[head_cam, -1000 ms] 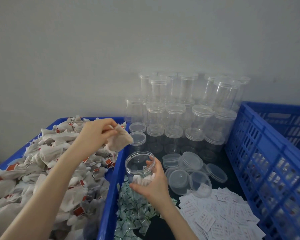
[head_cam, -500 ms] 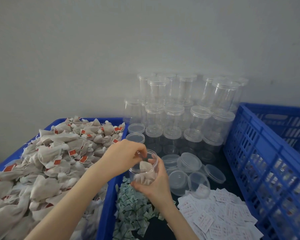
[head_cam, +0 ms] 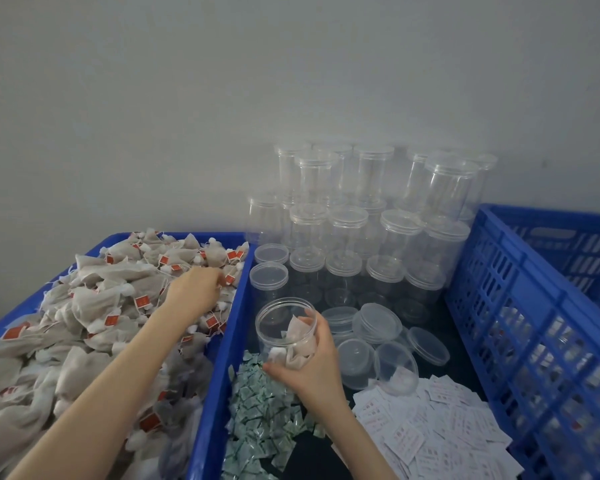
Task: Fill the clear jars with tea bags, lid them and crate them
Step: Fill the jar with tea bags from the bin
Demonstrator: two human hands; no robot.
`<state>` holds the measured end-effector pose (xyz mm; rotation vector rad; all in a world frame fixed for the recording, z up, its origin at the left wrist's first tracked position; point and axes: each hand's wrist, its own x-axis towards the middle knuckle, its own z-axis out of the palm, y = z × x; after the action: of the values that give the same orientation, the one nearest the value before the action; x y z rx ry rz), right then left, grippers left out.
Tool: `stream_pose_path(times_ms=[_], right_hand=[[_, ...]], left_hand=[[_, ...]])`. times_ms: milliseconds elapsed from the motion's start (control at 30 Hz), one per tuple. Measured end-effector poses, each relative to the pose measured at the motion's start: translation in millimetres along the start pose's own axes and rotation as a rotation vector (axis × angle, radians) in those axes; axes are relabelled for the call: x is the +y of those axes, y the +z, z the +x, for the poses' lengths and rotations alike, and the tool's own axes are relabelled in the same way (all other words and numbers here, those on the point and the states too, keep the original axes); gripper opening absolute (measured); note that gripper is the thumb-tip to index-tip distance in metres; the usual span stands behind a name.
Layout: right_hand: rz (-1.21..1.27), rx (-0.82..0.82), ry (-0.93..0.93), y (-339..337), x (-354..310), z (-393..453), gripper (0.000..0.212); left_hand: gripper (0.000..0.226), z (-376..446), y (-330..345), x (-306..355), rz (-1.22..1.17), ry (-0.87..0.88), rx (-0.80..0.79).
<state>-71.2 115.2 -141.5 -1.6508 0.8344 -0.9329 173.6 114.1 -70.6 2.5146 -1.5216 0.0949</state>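
My right hand (head_cam: 314,370) grips an open clear jar (head_cam: 281,323) from below and behind, tilted toward me. A few tea bags (head_cam: 297,344) lie inside it. My left hand (head_cam: 194,289) reaches into the heap of tea bags (head_cam: 94,306) with red tags in the blue bin (head_cam: 219,358) on the left. Its fingers curl down onto a tea bag near the bin's right wall, and the fingertips are partly hidden. The blue slatted crate (head_cam: 520,306) stands on the right.
Empty lidded clear jars (head_cam: 347,233) are stacked against the wall behind. Loose clear lids (head_cam: 378,323) lie beside the held jar. Small green sachets (head_cam: 260,414) and white paper sachets (head_cam: 430,431) are spread in front.
My left hand put a tea bag into the jar, then moved back left into the tea bag heap. The jar in my right hand has stayed in place.
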Motion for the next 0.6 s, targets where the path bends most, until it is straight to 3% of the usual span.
stream_pose_path(times_ms=[67,200,333,600], right_hand=[[-0.011,0.001,0.001,0,-1,0,0.105],[-0.040,0.004,-0.012,1,-1,1,0.106],[-0.032,0.006,-0.007,1,0,2,0.107],[-0.027,-0.004,0.005,1,-1,1,0.109]], left_hand=[[0.034,12,25,-14,0.113,-0.072,-0.062],[0.056,23,61,-27,0.212,-0.020,-0.128],[0.041,22,78,-30,0.329,-0.035,-0.192],[0.035,27,82,-38,0.292,-0.090,-0.069]])
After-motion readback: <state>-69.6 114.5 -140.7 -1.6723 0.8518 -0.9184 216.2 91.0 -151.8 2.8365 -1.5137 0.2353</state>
